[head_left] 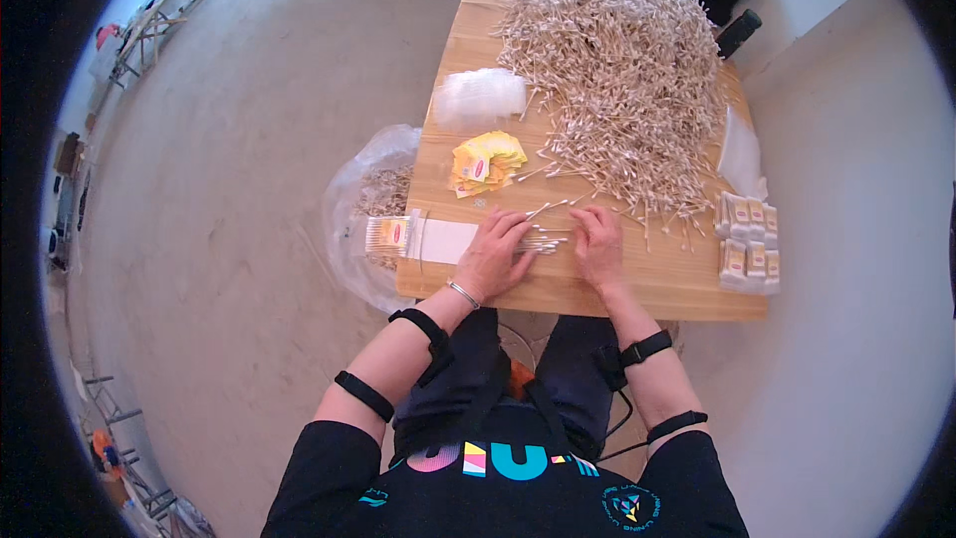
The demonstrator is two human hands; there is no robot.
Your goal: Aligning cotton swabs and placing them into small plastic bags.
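My left hand (pixel 495 252) curls over a small row of cotton swabs (pixel 543 242) lying on the table, their white tips poking out to the right past the thumb and fingers. From beneath that hand a flat white strip (pixel 448 241) runs left to a filled packet of swabs (pixel 389 235) with a yellow-and-white card, at the table's left edge. My right hand (pixel 599 247) is a little to the right, thumb and forefinger pinched at the end of a cotton swab, mostly hidden by the fingers. A few loose swabs (pixel 546 207) lie just beyond both hands.
A large heap of cotton swabs (pixel 617 70) covers the far right of the wooden table (pixel 677 284). Clear plastic bags (pixel 480 98) and yellow cards (pixel 486 161) lie at left. Filled packets (pixel 749 244) sit at the right edge. A plastic sack (pixel 344 204) of swabs stands beside the table.
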